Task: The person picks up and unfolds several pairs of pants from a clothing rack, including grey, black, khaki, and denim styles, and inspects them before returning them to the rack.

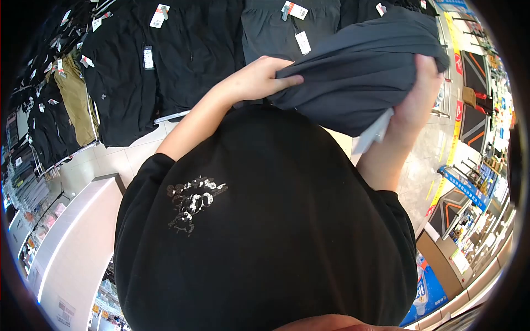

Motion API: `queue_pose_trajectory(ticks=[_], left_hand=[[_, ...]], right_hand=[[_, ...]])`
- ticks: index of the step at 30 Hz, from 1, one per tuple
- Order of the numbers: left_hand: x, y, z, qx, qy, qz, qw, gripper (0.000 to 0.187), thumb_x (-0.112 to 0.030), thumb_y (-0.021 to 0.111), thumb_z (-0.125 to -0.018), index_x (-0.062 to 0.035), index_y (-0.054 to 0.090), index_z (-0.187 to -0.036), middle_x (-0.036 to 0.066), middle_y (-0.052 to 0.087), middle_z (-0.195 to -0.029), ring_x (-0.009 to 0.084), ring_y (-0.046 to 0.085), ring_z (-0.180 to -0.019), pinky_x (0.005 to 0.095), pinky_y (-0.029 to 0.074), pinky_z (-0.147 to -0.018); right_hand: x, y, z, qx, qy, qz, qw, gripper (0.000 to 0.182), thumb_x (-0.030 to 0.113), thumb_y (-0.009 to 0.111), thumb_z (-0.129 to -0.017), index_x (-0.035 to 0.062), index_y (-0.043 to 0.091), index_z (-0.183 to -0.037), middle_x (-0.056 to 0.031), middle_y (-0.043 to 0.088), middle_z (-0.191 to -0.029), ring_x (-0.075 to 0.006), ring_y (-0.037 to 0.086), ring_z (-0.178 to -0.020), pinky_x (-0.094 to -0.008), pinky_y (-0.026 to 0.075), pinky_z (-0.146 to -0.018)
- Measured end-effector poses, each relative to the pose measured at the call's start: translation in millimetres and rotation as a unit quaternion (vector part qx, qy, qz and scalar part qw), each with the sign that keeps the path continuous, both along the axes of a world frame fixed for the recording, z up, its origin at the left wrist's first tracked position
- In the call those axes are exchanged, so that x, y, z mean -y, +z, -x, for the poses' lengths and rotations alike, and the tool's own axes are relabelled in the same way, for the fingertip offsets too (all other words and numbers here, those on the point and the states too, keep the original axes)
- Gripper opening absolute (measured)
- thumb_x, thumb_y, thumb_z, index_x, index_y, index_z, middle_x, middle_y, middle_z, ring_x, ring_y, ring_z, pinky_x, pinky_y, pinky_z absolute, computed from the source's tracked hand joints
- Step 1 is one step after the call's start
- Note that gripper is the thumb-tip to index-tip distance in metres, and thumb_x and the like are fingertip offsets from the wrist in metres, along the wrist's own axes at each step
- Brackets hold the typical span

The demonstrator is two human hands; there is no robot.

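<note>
Above the chest, both hands (pixel 259 80) (pixel 419 94) grip a folded grey garment (pixel 359 66) beside crowded racks (pixel 165 55).

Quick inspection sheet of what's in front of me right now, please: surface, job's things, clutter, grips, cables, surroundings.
Surface: no table in view; pale tiled floor below the racks.
Job's things: dark grey garment held up in front of the chest, bunched; a white tag hangs from its lower edge.
Clutter: nothing seen loose on the floor.
Grips: left hand pinches the garment's left edge; right hand clasps its right side, fingers hidden under the fabric.
Cables: nothing seen.
Surroundings: rack of black trousers with price tags, olive trousers further left, a white counter at lower left, shop shelving at right.
</note>
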State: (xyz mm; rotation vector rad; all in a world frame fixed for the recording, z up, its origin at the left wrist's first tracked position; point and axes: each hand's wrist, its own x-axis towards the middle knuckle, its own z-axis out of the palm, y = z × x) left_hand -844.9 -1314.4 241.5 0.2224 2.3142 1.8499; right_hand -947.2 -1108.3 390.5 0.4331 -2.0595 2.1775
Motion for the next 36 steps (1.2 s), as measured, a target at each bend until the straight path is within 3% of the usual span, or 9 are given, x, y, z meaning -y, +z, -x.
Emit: queue_pose_trajectory(ticks=[4,7,14,18,23,26,29,32,36], left_hand=[[-2.9,-48.2,-5.1,-0.047,0.125,-0.023,0.991,0.018,-0.015,0.062,-0.101,0.0001,0.064,-0.111,0.018,0.071,-0.090,0.0291,0.067,-0.081,0.0363,0.052,-0.079],[1.9,-34.1,-21.5,-0.090,0.150,0.017,0.984,0.012,-0.007,0.061,-0.096,-0.0010,0.062,-0.106,0.022,0.068,-0.089,0.0426,0.065,-0.084,0.0388,0.053,-0.075],[6.4,-22.2,-22.2,-0.226,0.093,0.096,0.965,0.020,-0.013,0.075,-0.086,-0.0032,0.061,-0.096,0.018,0.066,-0.078,0.0397,0.067,-0.076,0.0442,0.053,-0.065],[7.8,-18.4,-20.3,-0.115,0.013,0.203,0.972,0.035,-0.034,0.079,-0.088,-0.0036,0.062,-0.090,0.015,0.063,-0.068,0.0373,0.063,-0.061,0.0443,0.050,-0.057],[17.6,-90.9,-13.9,-0.058,0.058,0.181,0.980,0.020,-0.014,0.070,-0.086,-0.0012,0.069,-0.102,0.022,0.070,-0.091,0.0420,0.067,-0.095,0.0435,0.056,-0.084],[19.5,-97.4,-15.3,-0.094,0.111,0.086,0.986,0.018,-0.010,0.067,-0.087,-0.0012,0.069,-0.103,0.022,0.070,-0.098,0.0427,0.066,-0.097,0.0449,0.055,-0.085],[21.4,-93.2,-19.6,0.013,0.174,0.096,0.980,0.020,-0.005,0.066,-0.084,-0.0010,0.066,-0.104,0.022,0.069,-0.100,0.0427,0.065,-0.098,0.0469,0.054,-0.085],[36.5,-109.5,-30.0,-0.031,0.128,0.240,0.962,0.025,-0.001,0.065,-0.081,0.0003,0.063,-0.105,0.022,0.068,-0.100,0.0433,0.065,-0.098,0.0483,0.053,-0.083],[27.5,-115.2,-28.9,-0.050,0.113,0.170,0.978,0.039,-0.001,0.069,-0.079,0.0014,0.062,-0.117,0.025,0.067,-0.109,0.0427,0.064,-0.106,0.0464,0.052,-0.086]], right_hand=[[-13.7,23.9,2.6,0.040,-0.046,0.196,0.979,0.037,0.023,0.058,-0.101,-0.0008,0.065,-0.129,-0.0123,0.068,-0.127,-0.0218,0.065,-0.117,-0.0355,0.049,-0.103],[-45.6,39.1,18.9,0.028,-0.157,0.144,0.977,0.039,0.027,0.054,-0.103,-0.0001,0.063,-0.131,-0.0135,0.067,-0.129,-0.0232,0.063,-0.118,-0.0379,0.047,-0.104],[-83.3,49.9,21.7,-0.108,-0.230,0.044,0.966,0.040,0.027,0.048,-0.105,-0.0020,0.065,-0.126,-0.0130,0.067,-0.127,-0.0227,0.063,-0.116,-0.0369,0.046,-0.103],[-73.6,56.6,14.0,-0.113,-0.213,0.079,0.967,0.038,0.021,0.061,-0.099,-0.0052,0.064,-0.126,-0.0146,0.068,-0.123,-0.0224,0.065,-0.112,-0.0362,0.049,-0.100],[-90.2,54.5,5.3,-0.190,-0.217,0.041,0.957,0.039,0.015,0.066,-0.093,-0.0060,0.064,-0.125,-0.0149,0.069,-0.120,-0.0221,0.066,-0.109,-0.0354,0.050,-0.098],[-97.4,52.4,2.5,-0.246,-0.212,0.006,0.946,0.040,0.012,0.069,-0.090,-0.0066,0.064,-0.125,-0.0152,0.070,-0.118,-0.0220,0.067,-0.107,-0.0350,0.050,-0.097],[-104.8,50.9,-0.3,-0.290,-0.204,-0.025,0.935,0.042,0.009,0.072,-0.087,-0.0071,0.064,-0.125,-0.0154,0.070,-0.116,-0.0218,0.068,-0.105,-0.0346,0.051,-0.096],[-112.0,52.0,-5.7,-0.320,-0.185,-0.050,0.928,0.044,0.005,0.075,-0.083,-0.0076,0.064,-0.124,-0.0156,0.071,-0.114,-0.0216,0.068,-0.103,-0.0341,0.052,-0.095],[-113.8,57.5,-8.2,-0.315,-0.112,-0.099,0.937,0.048,0.001,0.080,-0.079,-0.0083,0.065,-0.124,-0.0159,0.071,-0.112,-0.0214,0.069,-0.100,-0.0336,0.053,-0.093]])
